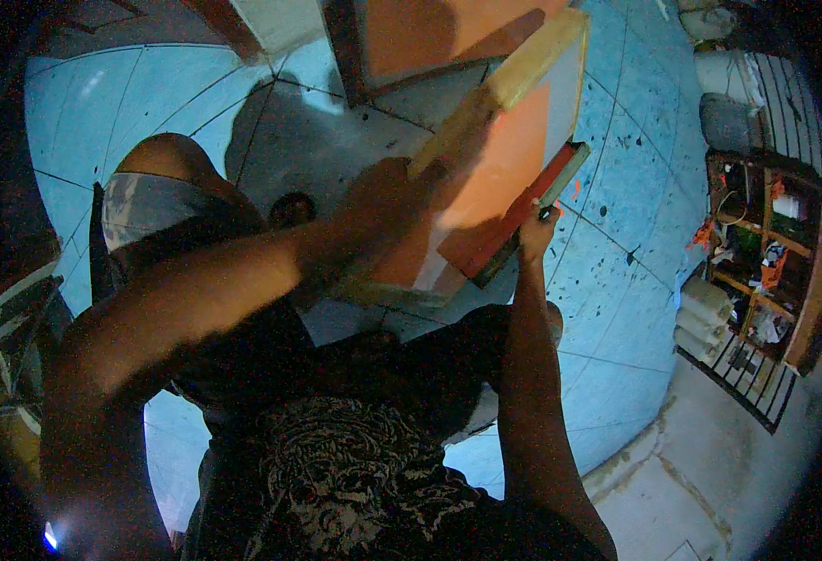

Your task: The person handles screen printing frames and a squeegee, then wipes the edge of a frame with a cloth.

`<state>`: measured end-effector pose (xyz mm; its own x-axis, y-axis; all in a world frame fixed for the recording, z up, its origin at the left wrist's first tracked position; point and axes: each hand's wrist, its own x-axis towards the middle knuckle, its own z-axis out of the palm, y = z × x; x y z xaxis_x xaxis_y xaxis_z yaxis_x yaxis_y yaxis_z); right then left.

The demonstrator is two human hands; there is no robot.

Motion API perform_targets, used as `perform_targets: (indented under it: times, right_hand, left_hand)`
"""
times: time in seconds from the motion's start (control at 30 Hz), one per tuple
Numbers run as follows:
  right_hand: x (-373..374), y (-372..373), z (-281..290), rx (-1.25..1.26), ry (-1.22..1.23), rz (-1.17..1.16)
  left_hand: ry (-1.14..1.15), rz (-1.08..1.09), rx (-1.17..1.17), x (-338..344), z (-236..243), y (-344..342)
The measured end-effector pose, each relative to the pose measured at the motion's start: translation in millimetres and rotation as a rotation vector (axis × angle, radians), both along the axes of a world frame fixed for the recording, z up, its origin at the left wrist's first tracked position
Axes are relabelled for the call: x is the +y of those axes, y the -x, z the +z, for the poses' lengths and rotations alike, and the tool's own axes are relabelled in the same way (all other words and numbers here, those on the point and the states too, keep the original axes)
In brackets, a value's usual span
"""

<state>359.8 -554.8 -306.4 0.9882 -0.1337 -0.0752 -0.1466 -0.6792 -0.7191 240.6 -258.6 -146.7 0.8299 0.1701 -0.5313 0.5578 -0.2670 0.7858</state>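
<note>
A wooden-framed screen (509, 150) with an orange mesh is tilted up in front of me. My left hand (383, 201) grips its pale wooden side rail (523, 70), fingers wrapped round it. A long squeegee with a red blade (509, 229) lies across the lower part of the mesh. My right hand (535, 232) holds it near its right end. Both forearms reach up from the lower edge, over my dark printed shirt.
A second orange-paneled frame (411, 37) leans at the top. The floor is pale blue tile (617, 187) spattered with dark spots. A cluttered wooden shelf (766, 252) stands at the right behind a metal grille. My bent knee (163, 178) is at the left.
</note>
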Motion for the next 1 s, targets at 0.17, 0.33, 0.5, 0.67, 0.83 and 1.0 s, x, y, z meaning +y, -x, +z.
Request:
perform_targets:
  times: [0.17, 0.33, 0.5, 0.67, 0.83, 1.0]
  right_hand:
    - [-3.4, -5.2, -9.5, -0.041, -0.059, 0.02]
    - [-5.1, -8.6, -17.4, -0.02, -0.123, 0.003]
    - [8.5, -1.3, 4.1, -0.063, -0.156, 0.044]
    - [25.5, 6.3, 28.6, -0.061, -0.202, 0.089]
    - [33.7, 4.1, 43.6, -0.069, -0.119, 0.072]
    - [46.6, 3.9, 62.9, -0.081, -0.128, 0.059]
  left_hand:
    - [0.034, 0.029, 0.011, -2.6, 8.8, -0.7]
    - [-0.029, 0.044, -0.069, -6.2, 4.5, -1.7]
    - [-0.011, 0.086, -0.003, -8.9, -2.6, -4.4]
    - [-0.06, 0.019, -0.011, -8.5, -2.3, -4.0]
    - [-0.02, -0.008, -0.026, -8.6, 9.8, -0.9]
    - [0.002, 0.011, -0.011, -8.5, 18.3, -1.1]
